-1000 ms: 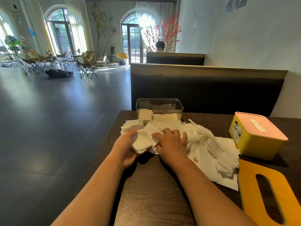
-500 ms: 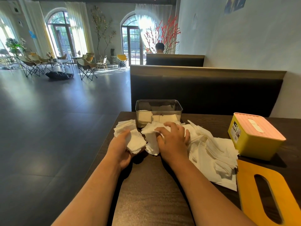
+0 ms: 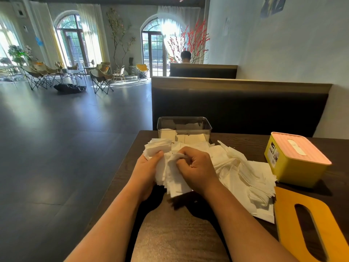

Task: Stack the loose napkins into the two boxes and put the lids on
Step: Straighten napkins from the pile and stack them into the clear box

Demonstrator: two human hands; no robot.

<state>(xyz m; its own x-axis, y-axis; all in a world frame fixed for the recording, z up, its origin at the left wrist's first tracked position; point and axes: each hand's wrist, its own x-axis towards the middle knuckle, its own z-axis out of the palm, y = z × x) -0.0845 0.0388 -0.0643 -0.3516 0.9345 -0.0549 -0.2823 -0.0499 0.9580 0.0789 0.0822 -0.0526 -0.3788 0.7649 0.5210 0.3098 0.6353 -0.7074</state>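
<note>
Head view: our left hand (image 3: 149,168) and right hand (image 3: 197,168) both close their grip on a bunch of white paper napkins (image 3: 171,179) above the dark wooden desk (image 3: 170,233); the clear rectangular plastic box (image 3: 184,124) lies straight ahead, just beyond both.

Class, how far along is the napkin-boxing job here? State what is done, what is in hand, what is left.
Done: the yellow box has its pink lid on; the clear box holds some napkins. In hand: the left hand and right hand grip a bunch of napkins. Left: the loose pile, and the orange lid lying on the table.
</note>
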